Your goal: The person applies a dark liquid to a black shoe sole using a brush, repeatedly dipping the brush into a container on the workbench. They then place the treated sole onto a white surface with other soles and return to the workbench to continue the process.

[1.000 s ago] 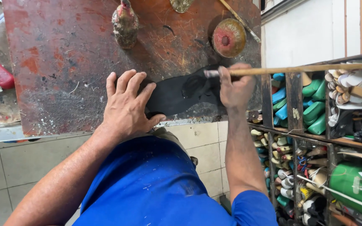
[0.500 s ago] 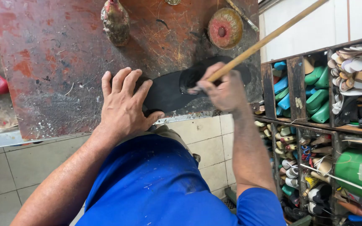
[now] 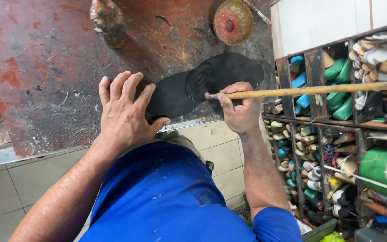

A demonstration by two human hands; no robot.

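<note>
Brush (image 3: pixel 319 90) now level (right hand (image 3: pixel 240 110) gripping), left hand (image 3: pixel 124 112) flat on sole (image 3: pixel 193 87).

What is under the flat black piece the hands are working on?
The black sole piece lies on a worn, red-stained workbench. The left hand covers its near end, so the bench there is hidden.

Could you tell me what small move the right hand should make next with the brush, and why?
Probably draw the brush along the black sole piece toward the left hand. The right hand has its tip on the glossy, wet-looking end, the part nearer the left hand looks duller, and that hand pins the piece flat.
</note>
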